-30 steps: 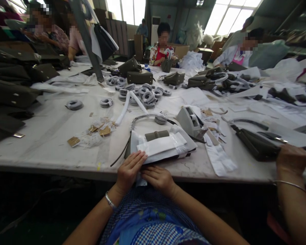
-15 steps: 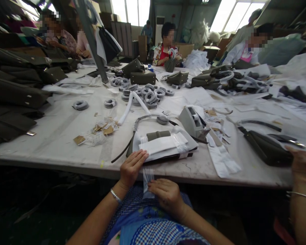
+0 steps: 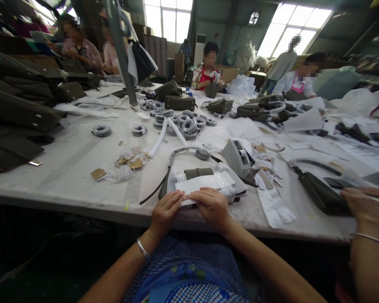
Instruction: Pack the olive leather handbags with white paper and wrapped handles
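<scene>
Bag (image 3: 198,173) wrapped in white paper (image 3: 205,183), lying at the near edge of the counter (image 3: 72,168), directly in front of the person. Left hand (image 3: 164,209) rests palm down on the near left corner of the paper, fingers stretched flat and holding nothing. Right hand (image 3: 213,205) sits just beside it on the near edge of the paper, knuckles raised and fingers bent down onto the wrap; whether it pinches anything under them cannot be told. The fingertips of the two hands almost meet over the paper. Only an olive band of the bag shows above the wrap. A grey strap (image 3: 173,155) arcs behind the bag. A grey tape dispenser (image 3: 238,155) stands just right of it. Card tags (image 3: 126,162) lie scattered to the left, and coils (image 3: 189,125) of strap are heaped farther back. At far right a co-worker's hand (image 3: 361,206) rests on a dark bag (image 3: 318,193). More dark bags are stacked (image 3: 15,113) along the left edge
</scene>
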`<action>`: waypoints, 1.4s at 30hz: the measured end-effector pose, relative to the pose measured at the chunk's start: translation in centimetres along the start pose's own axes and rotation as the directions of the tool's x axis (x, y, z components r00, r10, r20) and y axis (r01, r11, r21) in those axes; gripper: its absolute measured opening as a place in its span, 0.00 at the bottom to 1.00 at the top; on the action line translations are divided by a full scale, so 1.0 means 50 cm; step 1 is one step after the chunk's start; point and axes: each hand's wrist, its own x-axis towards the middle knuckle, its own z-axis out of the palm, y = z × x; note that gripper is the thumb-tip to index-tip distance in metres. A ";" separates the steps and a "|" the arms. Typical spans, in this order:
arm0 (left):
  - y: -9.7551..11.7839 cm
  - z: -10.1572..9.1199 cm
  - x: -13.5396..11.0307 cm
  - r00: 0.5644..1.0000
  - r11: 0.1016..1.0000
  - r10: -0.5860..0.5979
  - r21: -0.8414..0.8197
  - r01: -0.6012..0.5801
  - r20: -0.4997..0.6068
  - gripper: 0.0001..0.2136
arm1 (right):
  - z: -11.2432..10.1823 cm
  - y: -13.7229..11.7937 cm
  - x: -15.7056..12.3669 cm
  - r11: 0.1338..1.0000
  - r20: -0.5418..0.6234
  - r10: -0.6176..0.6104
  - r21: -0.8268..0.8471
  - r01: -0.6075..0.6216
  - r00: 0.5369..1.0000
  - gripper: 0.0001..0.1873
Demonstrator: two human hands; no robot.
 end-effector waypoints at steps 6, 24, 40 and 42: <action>-0.002 0.008 -0.001 0.995 0.999 -0.031 0.010 0.032 -0.096 0.14 | 0.035 0.037 0.063 0.988 0.090 0.146 -0.059 -0.141 0.985 0.08; -0.001 -0.005 0.006 1.000 1.000 -0.025 0.014 0.025 -0.002 0.17 | 0.051 0.061 0.118 0.906 0.270 0.389 -0.285 -0.313 0.881 0.07; 0.007 -0.012 0.013 0.997 0.993 -0.067 0.094 0.065 0.027 0.17 | -0.259 0.244 0.074 0.697 -0.311 0.630 -0.177 -0.695 0.711 0.14; 0.004 -0.011 0.012 0.998 0.994 -0.056 0.097 0.054 0.023 0.17 | -0.303 0.287 0.080 0.569 -0.283 0.757 -0.156 -0.807 0.589 0.13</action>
